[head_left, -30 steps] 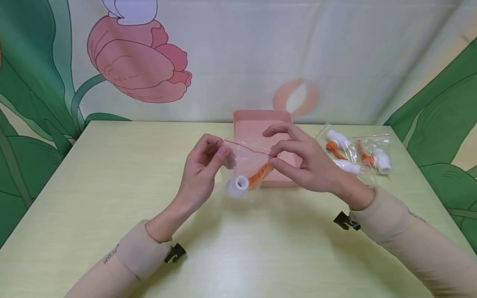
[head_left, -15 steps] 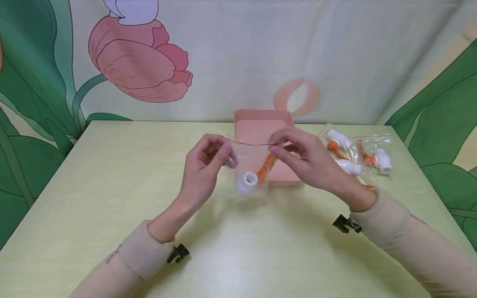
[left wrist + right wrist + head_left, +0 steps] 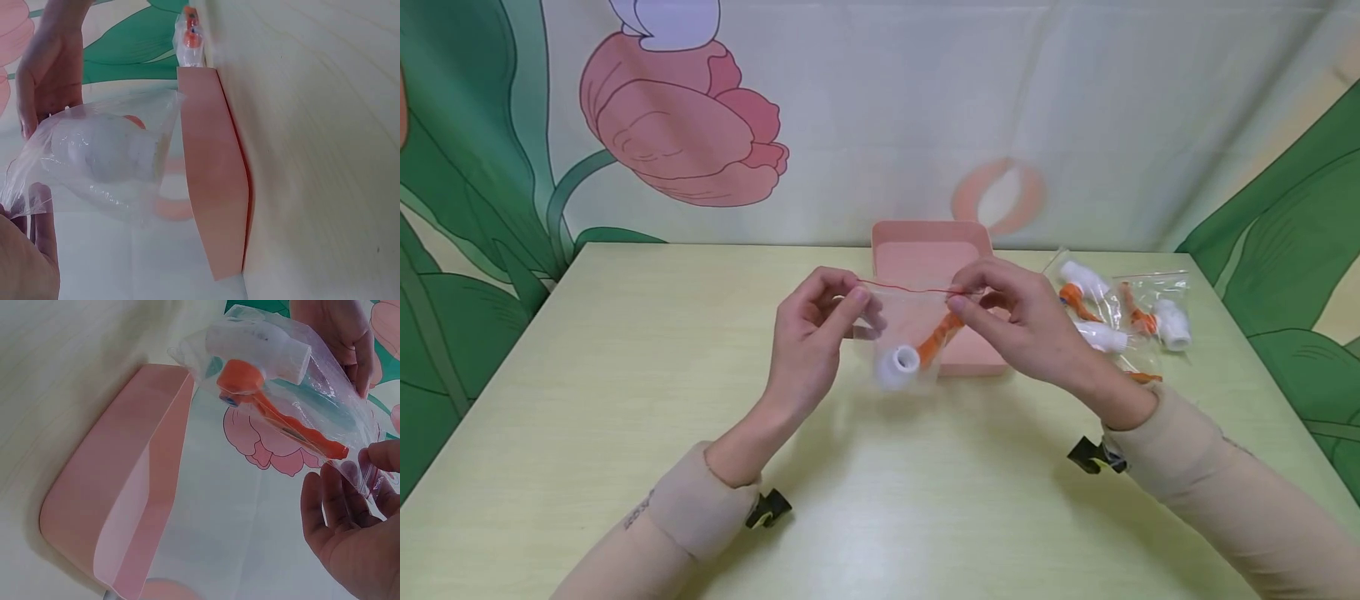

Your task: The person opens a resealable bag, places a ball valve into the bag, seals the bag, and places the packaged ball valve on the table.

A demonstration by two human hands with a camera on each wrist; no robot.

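Note:
Between my hands hangs a clear zip bag (image 3: 891, 321) with a red line along its top edge. Inside it lies a white plastic valve (image 3: 250, 347) with an orange lever handle (image 3: 294, 428), seen best in the right wrist view. My left hand (image 3: 805, 342) pinches the bag's top left corner between thumb and fingers. At the top right, my right hand (image 3: 1018, 321) pinches the same edge. The red line runs almost level between them, sagging slightly. In the left wrist view the valve's white body (image 3: 103, 150) faces the camera, and its handle is mostly hidden.
Behind the bag, a pink tray (image 3: 932, 237) stands on the pale wooden table (image 3: 625, 358). Several bagged white and orange valves (image 3: 1171, 323) lie at the back right, partly behind my right forearm. A printed curtain (image 3: 880, 125) hangs along the table's far edge.
My right hand has risen slightly and its raised fingers have curled in toward the bag's edge. The bag and its valve have shifted a little right; the red line has gone from slanted to nearly level.

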